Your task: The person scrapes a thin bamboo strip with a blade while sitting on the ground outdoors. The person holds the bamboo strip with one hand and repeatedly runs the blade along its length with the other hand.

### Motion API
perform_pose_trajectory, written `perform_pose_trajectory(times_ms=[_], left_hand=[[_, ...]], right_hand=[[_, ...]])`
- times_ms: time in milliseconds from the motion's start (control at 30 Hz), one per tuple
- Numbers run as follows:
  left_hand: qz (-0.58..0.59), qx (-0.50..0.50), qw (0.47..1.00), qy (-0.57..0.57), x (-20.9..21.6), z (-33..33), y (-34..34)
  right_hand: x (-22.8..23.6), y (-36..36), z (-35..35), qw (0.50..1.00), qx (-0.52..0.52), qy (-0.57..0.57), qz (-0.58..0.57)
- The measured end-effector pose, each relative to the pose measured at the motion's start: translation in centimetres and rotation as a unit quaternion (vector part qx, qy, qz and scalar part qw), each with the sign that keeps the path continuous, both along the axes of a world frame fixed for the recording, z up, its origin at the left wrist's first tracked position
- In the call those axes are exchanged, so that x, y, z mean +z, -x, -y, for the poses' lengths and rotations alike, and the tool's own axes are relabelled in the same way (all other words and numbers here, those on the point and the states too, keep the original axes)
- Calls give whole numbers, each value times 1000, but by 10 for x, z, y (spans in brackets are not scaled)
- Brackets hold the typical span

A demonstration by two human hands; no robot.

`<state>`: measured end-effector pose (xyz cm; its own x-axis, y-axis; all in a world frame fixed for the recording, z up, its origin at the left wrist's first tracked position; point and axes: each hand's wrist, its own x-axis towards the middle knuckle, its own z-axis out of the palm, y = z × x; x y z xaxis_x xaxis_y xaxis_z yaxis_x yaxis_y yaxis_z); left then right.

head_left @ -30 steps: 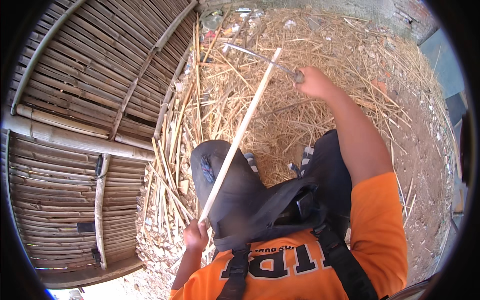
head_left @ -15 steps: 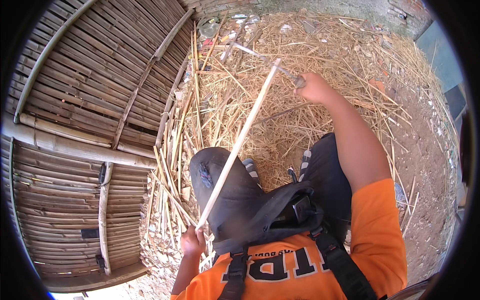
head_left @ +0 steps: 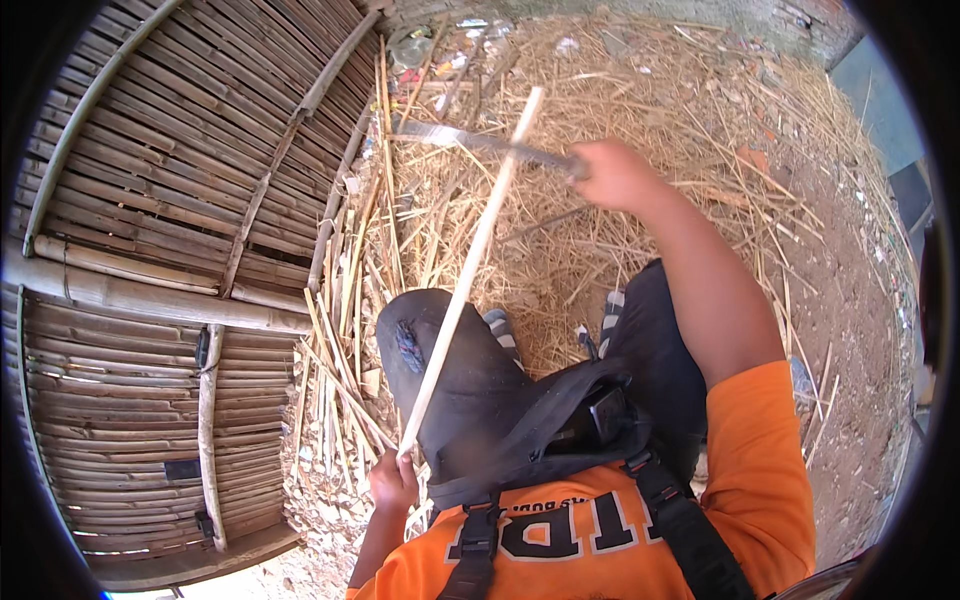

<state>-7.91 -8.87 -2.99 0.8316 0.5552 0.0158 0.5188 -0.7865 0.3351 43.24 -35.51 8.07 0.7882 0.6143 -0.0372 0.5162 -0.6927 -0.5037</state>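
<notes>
My left hand (head_left: 394, 480), beside my left knee, is closed round the near end of a long pale strip of bamboo or wood (head_left: 461, 290). The strip slants up and away over my left thigh, its far end beyond my knees. My right hand (head_left: 612, 174) grips the handle of a long-bladed knife (head_left: 442, 133), arm stretched forward. The blade points left and crosses the strip near its far end; whether it touches or only passes in front or behind, I cannot tell. The knife is slightly blurred.
Loose straw and shavings (head_left: 640, 110) cover the ground ahead. Several thin strips (head_left: 345, 370) lie to my left, beside a bamboo-slat wall (head_left: 140, 180). A dark stick (head_left: 548, 222) lies beyond my knees. Bare soil (head_left: 850, 300) is at right, a brick wall (head_left: 660, 8) behind.
The knife has swung so its blade lies flatter and reaches further left, and my right hand has shifted slightly left. The strip's far end has moved left and a little farther away.
</notes>
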Motion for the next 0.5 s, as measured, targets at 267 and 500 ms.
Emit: perform_pose_trajectory(times_ms=[267,500], left_hand=[[7,-7,1000,22,-16,1,1],[20,-15,998,60,14,13,-15]], right_hand=[[-48,-21,-10,999,-10,-38,12],[-9,36,-30,994,103,21,-1]])
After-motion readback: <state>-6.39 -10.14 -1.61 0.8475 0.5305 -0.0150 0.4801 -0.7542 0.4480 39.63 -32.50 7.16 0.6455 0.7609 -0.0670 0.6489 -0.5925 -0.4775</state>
